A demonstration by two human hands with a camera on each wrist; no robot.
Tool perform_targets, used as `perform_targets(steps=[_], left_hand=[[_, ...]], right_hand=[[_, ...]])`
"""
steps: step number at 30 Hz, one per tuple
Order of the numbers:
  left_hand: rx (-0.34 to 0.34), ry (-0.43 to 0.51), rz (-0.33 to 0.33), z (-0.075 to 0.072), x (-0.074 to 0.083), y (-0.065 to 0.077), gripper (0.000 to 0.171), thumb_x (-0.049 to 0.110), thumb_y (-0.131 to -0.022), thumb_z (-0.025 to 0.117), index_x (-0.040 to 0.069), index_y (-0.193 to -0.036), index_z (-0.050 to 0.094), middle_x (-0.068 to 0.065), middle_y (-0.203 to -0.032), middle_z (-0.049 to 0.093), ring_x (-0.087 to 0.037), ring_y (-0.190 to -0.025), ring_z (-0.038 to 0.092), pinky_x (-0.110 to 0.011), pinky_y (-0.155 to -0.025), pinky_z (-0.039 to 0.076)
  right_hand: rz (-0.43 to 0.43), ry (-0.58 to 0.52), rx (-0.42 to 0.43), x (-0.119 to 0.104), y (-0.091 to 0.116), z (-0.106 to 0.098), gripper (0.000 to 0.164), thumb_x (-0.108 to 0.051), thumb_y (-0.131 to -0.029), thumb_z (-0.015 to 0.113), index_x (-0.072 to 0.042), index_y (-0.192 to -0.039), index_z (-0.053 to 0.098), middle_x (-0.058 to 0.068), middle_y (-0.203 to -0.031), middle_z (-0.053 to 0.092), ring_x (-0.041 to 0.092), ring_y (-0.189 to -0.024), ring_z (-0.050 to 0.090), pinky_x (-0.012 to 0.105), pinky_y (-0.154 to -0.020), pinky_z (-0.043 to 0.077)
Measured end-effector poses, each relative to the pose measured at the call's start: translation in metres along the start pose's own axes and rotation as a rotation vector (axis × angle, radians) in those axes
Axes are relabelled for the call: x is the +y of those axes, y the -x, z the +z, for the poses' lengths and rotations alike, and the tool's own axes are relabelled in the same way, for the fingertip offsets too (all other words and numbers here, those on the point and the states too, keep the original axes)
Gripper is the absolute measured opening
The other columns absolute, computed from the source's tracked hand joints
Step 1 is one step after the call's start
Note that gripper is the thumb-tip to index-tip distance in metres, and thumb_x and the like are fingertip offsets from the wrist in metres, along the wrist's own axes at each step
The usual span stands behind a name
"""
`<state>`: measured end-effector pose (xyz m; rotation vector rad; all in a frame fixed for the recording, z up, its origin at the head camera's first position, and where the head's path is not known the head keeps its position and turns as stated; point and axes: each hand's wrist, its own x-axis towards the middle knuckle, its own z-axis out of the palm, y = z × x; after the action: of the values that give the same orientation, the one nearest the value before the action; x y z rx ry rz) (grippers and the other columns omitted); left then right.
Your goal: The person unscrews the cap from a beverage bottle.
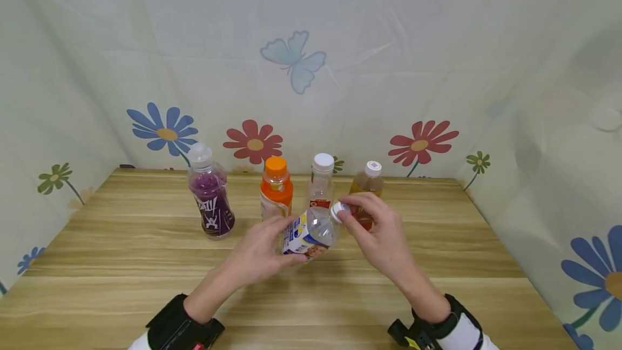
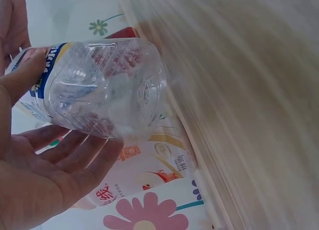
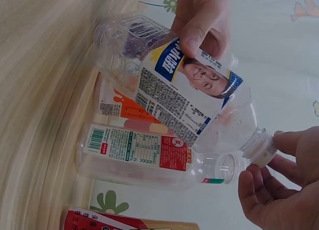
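Observation:
A clear plastic bottle point(image 1: 322, 227) with a blue, white and yellow label lies tilted above the table, its neck toward the right. My left hand point(image 1: 257, 250) grips it around the body, thumb on the near side. Its bottom point(image 2: 147, 90) shows see-through in the left wrist view, with no drink visible inside. My right hand point(image 1: 381, 231) pinches the white cap point(image 3: 262, 151) at the bottle's neck between thumb and fingers. Whether the cap is loose or tight on the thread, I cannot tell.
Behind the hands stand a purple-drink bottle point(image 1: 211, 204), an orange-capped bottle point(image 1: 276, 190), a clear white-capped bottle point(image 1: 320, 182) and an amber-coloured bottle point(image 1: 362, 182). They are on a wooden table point(image 1: 121, 263), with a flowered curtain point(image 1: 218, 69) behind.

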<state>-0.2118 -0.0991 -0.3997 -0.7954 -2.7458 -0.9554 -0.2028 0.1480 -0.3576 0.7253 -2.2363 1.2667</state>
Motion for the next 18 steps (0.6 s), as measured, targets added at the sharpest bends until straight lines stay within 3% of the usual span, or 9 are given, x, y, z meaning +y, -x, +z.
perform_targets(steps=[7, 14, 18], left_hand=[[0.032, -0.033, -0.012, 0.001, -0.003, 0.000, 0.079, 0.045, -0.076, 0.083, 0.008, -0.139, 0.053, -0.002, -0.127, 0.057, -0.019, -0.109, 0.058, -0.035, -0.093, 0.044], [0.043, -0.027, -0.014, -0.001, -0.003, -0.001, 0.077, 0.041, -0.076, 0.084, 0.008, -0.138, 0.054, -0.001, -0.124, 0.058, -0.018, -0.105, 0.059, -0.033, -0.091, 0.044], [0.041, -0.025, -0.014, -0.002, -0.003, -0.002, 0.078, 0.041, -0.076, 0.084, 0.007, -0.139, 0.054, -0.001, -0.125, 0.058, -0.018, -0.106, 0.058, -0.033, -0.092, 0.044]], right_hand=[[-0.008, -0.013, -0.020, -0.013, -0.003, -0.001, 0.027, 0.008, -0.086, 0.070, 0.000, -0.112, 0.068, 0.006, -0.107, 0.065, 0.015, -0.079, 0.061, 0.025, -0.061, 0.053], [-0.014, -0.032, -0.051, 0.001, -0.001, -0.002, 0.029, 0.000, -0.089, 0.070, -0.009, -0.117, 0.069, -0.007, -0.114, 0.064, 0.014, -0.085, 0.063, 0.024, -0.064, 0.054], [-0.027, -0.056, -0.053, 0.006, -0.001, -0.001, 0.031, 0.001, -0.089, 0.070, -0.011, -0.118, 0.069, -0.006, -0.116, 0.064, 0.017, -0.086, 0.064, 0.025, -0.064, 0.054]])
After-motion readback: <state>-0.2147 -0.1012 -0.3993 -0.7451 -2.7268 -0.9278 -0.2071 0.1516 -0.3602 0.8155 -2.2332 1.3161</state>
